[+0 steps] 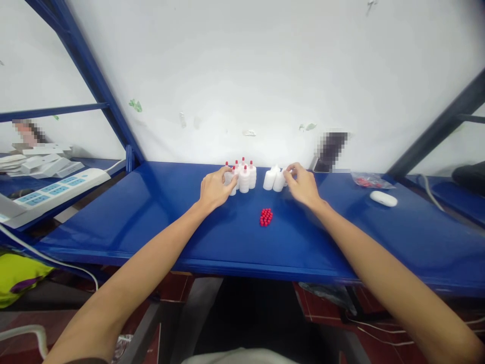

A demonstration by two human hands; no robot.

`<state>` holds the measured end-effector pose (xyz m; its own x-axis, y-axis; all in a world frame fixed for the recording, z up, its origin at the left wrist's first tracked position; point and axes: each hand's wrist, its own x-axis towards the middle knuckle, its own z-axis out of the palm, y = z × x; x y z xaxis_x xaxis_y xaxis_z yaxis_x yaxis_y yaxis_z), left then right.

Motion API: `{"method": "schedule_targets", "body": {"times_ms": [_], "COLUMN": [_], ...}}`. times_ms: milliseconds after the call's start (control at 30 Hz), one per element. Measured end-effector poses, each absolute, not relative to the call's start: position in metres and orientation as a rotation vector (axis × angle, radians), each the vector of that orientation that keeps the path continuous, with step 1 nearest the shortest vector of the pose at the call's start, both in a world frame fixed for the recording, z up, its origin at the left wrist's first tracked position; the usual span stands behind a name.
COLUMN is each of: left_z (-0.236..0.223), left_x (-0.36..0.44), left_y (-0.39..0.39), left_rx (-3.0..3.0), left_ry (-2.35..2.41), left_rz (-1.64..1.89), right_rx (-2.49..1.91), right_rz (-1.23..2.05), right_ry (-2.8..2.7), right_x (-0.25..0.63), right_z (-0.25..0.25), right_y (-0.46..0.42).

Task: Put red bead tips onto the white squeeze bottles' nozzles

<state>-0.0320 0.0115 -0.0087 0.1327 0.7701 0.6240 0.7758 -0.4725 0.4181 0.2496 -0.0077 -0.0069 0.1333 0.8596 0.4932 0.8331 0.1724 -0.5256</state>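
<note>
On the blue tabletop [151, 217], my left hand [215, 189] is closed, thumb and fingers around a white squeeze bottle [233, 188] with a red cap. Several more red-capped bottles [244, 183] stand upright close beside it. To their right is a small cluster of white bottles [270, 180] with no red caps on them. My right hand [305, 186] pinches a white bottle [285, 178] at that cluster's right side, its fingers partly covering it. Nearer to me, several loose red caps [265, 217] sit packed together between the two hands.
A clear bag [372, 180] with red pieces and a white oval case [383, 198] lie at the right. A dark rectangular device [323, 165] leans on the wall. Left are a power strip [62, 191] and white boxes [47, 164]. Blue frame posts [94, 76] flank the table.
</note>
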Motion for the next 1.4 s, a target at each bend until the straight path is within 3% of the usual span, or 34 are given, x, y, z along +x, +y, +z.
{"method": "schedule_targets", "body": {"times_ms": [300,600,867,1100,1267,1400], "left_z": [-0.011,-0.013,-0.014,-0.017,-0.017,-0.016], "left_x": [-0.03,-0.024,-0.018,-0.012,-0.01,-0.011], "left_y": [0.009,-0.004,-0.013,-0.015,-0.016,-0.014], "left_rx": [-2.45,-2.859,-3.321,-3.189,-3.06,-3.03], "left_ry": [-1.312,-0.977,-1.027,-0.901,-0.965,-0.995], "left_rz": [-1.385,-1.349,-1.148,-1.095,-0.942,-0.933], "right_rx": [-1.508,-1.543,-1.543,-1.373,-1.262,-1.12], "right_rz": [0.05,0.48,0.426,-0.021,-0.002,0.165], "right_ry": [-1.385,-1.328,-1.369,-1.356,-1.479,-1.959], "right_x": [0.268,0.275,0.27,0.252,0.222,0.201], "right_z": [-0.016,-0.032,-0.027,-0.003,-0.001,-0.002], "right_y": [0.007,0.025,0.019,-0.006,-0.03,-0.044]}}
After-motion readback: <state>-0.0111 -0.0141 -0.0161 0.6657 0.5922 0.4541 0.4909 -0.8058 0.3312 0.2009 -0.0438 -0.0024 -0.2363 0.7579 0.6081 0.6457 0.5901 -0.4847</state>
